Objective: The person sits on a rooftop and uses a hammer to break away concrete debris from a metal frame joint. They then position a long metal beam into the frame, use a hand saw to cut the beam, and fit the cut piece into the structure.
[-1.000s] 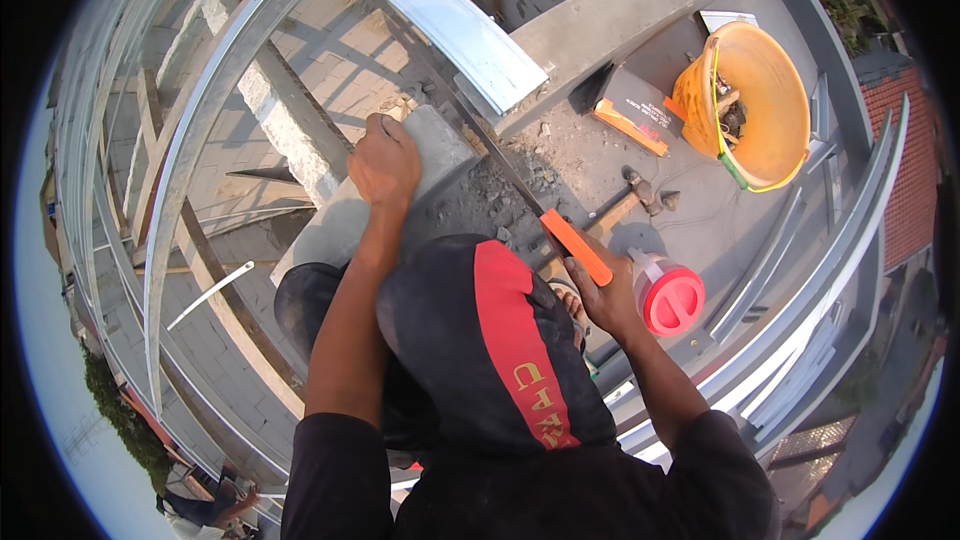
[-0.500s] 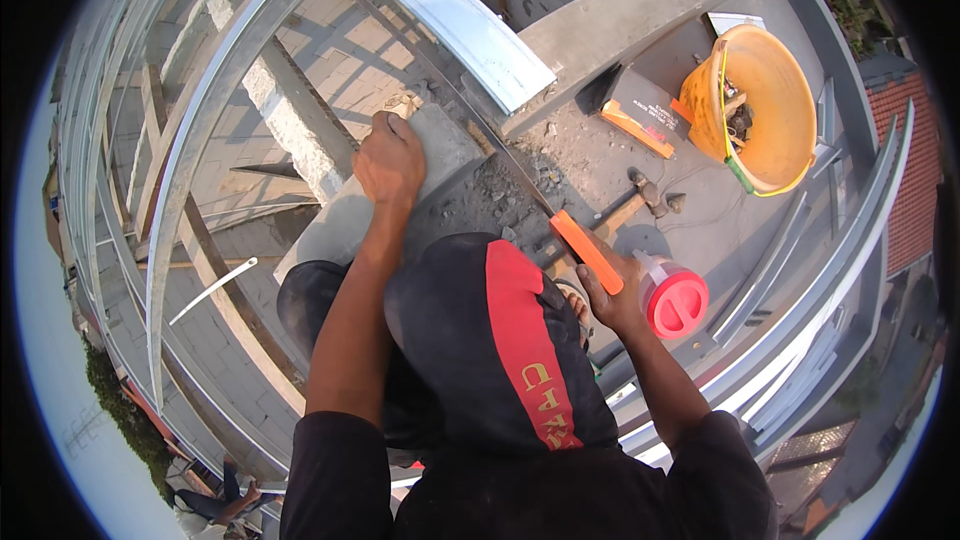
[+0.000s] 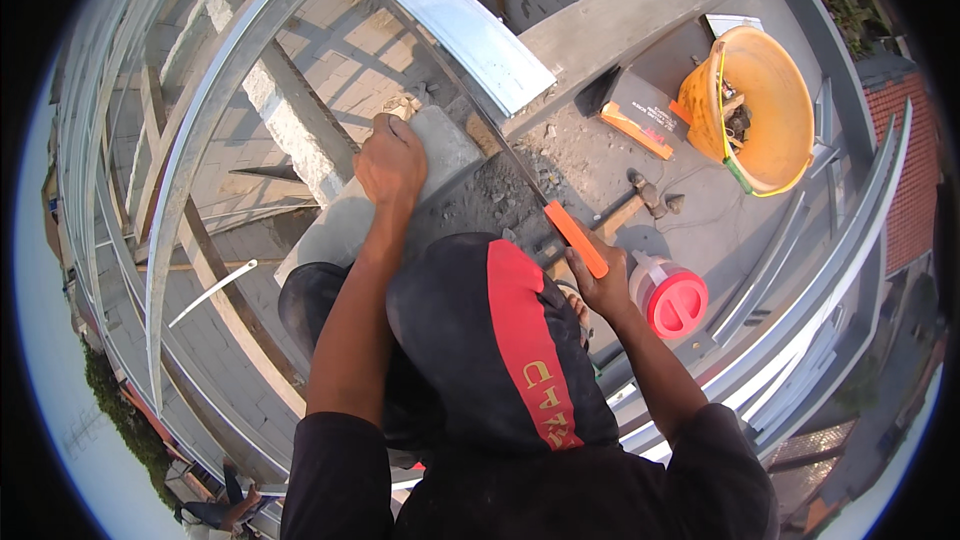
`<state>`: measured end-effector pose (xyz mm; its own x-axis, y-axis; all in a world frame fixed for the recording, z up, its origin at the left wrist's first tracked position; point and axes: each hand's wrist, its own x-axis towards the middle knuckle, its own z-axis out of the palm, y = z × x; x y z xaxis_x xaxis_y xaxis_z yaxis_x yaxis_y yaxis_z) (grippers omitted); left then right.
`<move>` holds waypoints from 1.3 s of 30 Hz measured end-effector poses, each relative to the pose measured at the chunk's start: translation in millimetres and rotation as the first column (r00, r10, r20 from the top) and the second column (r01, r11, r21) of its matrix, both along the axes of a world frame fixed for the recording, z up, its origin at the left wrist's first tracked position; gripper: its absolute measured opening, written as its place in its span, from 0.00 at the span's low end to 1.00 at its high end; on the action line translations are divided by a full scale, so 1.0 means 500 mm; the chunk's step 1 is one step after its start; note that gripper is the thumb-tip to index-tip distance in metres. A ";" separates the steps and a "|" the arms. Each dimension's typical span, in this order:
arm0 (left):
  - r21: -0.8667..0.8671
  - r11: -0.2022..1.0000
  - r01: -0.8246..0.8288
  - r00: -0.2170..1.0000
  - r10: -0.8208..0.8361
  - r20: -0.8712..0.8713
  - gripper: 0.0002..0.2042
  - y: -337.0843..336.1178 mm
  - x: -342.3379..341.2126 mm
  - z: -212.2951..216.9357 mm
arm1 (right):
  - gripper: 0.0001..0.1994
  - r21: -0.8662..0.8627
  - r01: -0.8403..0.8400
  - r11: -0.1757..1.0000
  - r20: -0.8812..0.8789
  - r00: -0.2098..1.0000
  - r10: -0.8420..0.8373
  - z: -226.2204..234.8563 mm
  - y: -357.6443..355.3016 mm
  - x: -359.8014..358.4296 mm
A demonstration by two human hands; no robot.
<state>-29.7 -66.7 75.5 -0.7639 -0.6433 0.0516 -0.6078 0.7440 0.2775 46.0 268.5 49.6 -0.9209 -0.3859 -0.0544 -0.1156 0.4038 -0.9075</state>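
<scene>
My left hand (image 3: 390, 165) presses down on a grey concrete block (image 3: 445, 145) that lies on a rough ledge. My right hand (image 3: 603, 288) grips the orange handle (image 3: 577, 238) of a hand saw. Its thin blade (image 3: 505, 155) runs up and away along the right side of the block, towards a shiny metal profile (image 3: 455, 25). Grey dust and crumbs (image 3: 500, 202) lie beside the block. My dark hood with a red stripe (image 3: 505, 340) hides what is right below me.
An orange bucket (image 3: 765, 105) holding bits stands at the far right. Near it lie a dark box with an orange strip (image 3: 640, 120) and a hammer (image 3: 640, 202). A red-lidded jar (image 3: 672, 302) stands by my right hand. Steel rails (image 3: 820, 280) curve along the right; an open drop lies left.
The saw handle and my right hand have shifted slightly along the cut. My left hand stays on the block.
</scene>
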 end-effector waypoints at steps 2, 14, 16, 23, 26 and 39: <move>-0.009 1.000 -0.004 1.000 0.004 0.009 0.18 0.002 0.000 0.009 | 0.21 0.141 -0.079 0.987 0.218 0.975 0.047 -0.006 -0.008 -0.034; 0.015 1.000 -0.013 1.000 0.012 0.010 0.18 0.004 -0.003 0.011 | 0.21 0.099 -0.060 0.993 0.134 0.990 0.047 0.004 -0.025 -0.032; -0.002 1.000 -0.019 1.000 0.019 -0.001 0.18 -0.001 0.001 0.015 | 0.20 0.128 -0.107 0.986 0.306 0.950 0.063 0.045 -0.017 -0.083; -0.006 1.000 0.007 1.000 -0.007 -0.001 0.17 -0.002 0.007 0.005 | 0.21 -0.041 -0.049 0.998 0.002 0.999 0.049 0.076 -0.031 -0.023; -0.010 1.000 0.000 1.000 0.000 -0.011 0.17 0.002 -0.001 0.009 | 0.20 0.098 -0.080 0.992 0.143 0.988 0.065 0.015 -0.037 -0.038; -0.014 1.000 -0.006 1.000 0.006 -0.020 0.17 0.007 0.001 0.015 | 0.25 0.171 -0.114 0.979 0.173 0.981 0.084 0.040 -0.053 -0.045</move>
